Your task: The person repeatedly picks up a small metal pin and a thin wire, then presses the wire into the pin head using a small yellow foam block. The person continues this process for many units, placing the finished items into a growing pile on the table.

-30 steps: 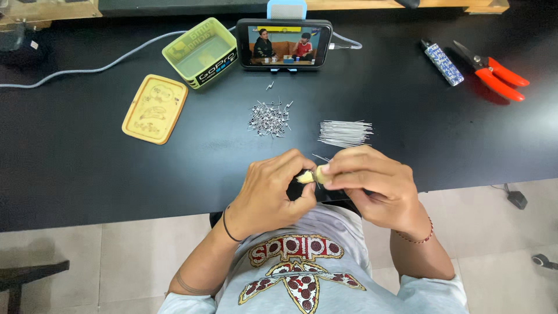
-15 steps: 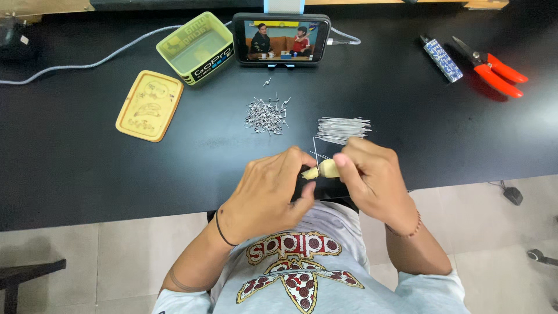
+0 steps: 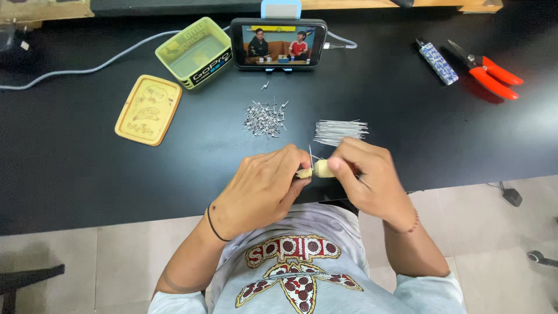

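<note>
While both hands meet just in front of the bundle of straight wires (image 3: 340,130), the left hand (image 3: 264,189) pinches a small pale tool (image 3: 314,170) and the right hand (image 3: 369,174) closes on its other end, a thin wire (image 3: 310,154) standing up between them. Judging by this, a wire is being bent; the next move calls for steady fingertips. Left of the bundle lies a heap of bent pieces (image 3: 264,118) on the black worktop (image 3: 70,174); pale floor tiles (image 3: 494,244) show below.

A small pale yellowish piece (image 3: 317,170) with a thin upright wire (image 3: 310,154), above the table's near edge

One phone (image 3: 278,44), one tin (image 3: 195,52), one lid (image 3: 148,109)
</note>
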